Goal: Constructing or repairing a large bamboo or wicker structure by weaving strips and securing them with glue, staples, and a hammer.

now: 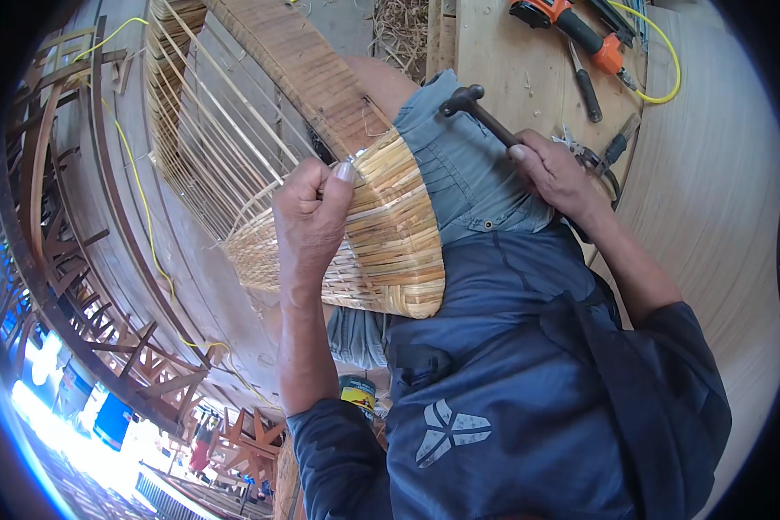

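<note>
A half-woven cane chair frame (381, 225) rests across my lap, its woven rattan band wrapped round the edge and loose cane strands (217, 130) fanning off to the upper left. My left hand (310, 217) pinches a small nail or pin against the top of the woven edge, thumb and finger closed on it. My right hand (556, 173) grips the dark handle of a hammer (475, 108), its head raised just right of the woven edge, above my denim-clad knee.
A wooden bench (511, 61) beyond my knee carries an orange power tool (572, 30) with a yellow cord, a screwdriver (586, 87) and pliers (611, 152). Curved wooden furniture frames (69, 260) stand at the left. A pale wooden panel (711, 225) lies at the right.
</note>
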Demonstrator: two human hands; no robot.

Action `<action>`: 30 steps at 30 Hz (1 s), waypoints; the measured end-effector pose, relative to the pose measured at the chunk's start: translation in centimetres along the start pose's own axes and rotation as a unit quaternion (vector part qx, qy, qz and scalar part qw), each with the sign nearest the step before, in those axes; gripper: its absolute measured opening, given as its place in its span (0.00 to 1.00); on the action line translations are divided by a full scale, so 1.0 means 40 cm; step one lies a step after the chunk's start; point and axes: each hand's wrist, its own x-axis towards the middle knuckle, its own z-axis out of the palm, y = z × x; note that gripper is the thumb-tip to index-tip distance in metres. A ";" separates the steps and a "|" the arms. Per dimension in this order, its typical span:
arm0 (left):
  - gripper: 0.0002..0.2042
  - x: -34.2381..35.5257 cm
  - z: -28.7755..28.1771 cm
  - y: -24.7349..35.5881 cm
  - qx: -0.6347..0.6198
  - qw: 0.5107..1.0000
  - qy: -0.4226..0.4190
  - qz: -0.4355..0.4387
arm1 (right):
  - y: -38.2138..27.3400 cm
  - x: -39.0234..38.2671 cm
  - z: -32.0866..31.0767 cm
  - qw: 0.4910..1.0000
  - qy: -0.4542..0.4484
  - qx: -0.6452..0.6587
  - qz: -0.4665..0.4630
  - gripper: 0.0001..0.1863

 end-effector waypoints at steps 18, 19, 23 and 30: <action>0.16 0.008 -0.008 -0.015 -0.016 1.000 -0.020 -0.008 | -0.081 0.027 0.017 0.984 0.000 0.175 0.026 0.18; 0.16 0.010 -0.004 -0.009 -0.016 0.999 -0.026 -0.014 | -0.065 0.042 0.059 0.974 0.047 -0.006 -0.223 0.17; 0.15 0.006 -0.008 -0.007 0.018 1.000 -0.008 -0.019 | -0.063 0.035 0.054 0.997 -0.002 0.007 -0.079 0.18; 0.13 0.010 -0.023 0.003 0.019 0.999 -0.033 -0.025 | 0.113 -0.034 -0.082 0.921 0.119 -0.314 0.197 0.18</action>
